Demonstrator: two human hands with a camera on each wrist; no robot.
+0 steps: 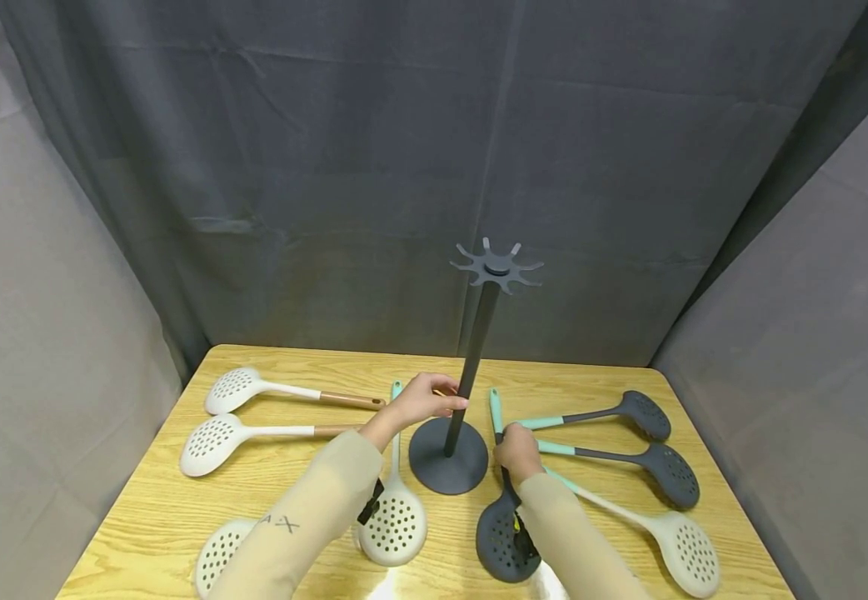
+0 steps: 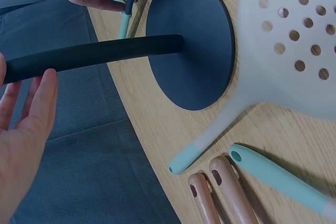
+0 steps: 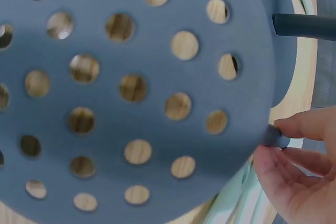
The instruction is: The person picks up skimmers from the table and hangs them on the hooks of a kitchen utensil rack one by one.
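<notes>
A dark utensil stand has a round base (image 1: 434, 468), an upright pole (image 1: 475, 358) and a hooked ring (image 1: 497, 268) on top. My left hand (image 1: 426, 398) holds the pole low down, thumb and fingertips against it in the left wrist view. To the right of the base, my right hand (image 1: 520, 452) pinches the neck of a dark skimmer (image 1: 507, 542) with a mint handle (image 1: 496, 408). Its perforated head faces the right wrist camera and hides much of that view. The skimmer's handle end points to the back of the table.
Left lie two white skimmers (image 1: 230, 390) with wooden handles; another white skimmer (image 1: 224, 546) is partly behind my left sleeve. A white skimmer (image 1: 392, 521) with a mint handle lies beside the base. On the right are two dark skimmers (image 1: 670, 473) and a white one (image 1: 690, 550).
</notes>
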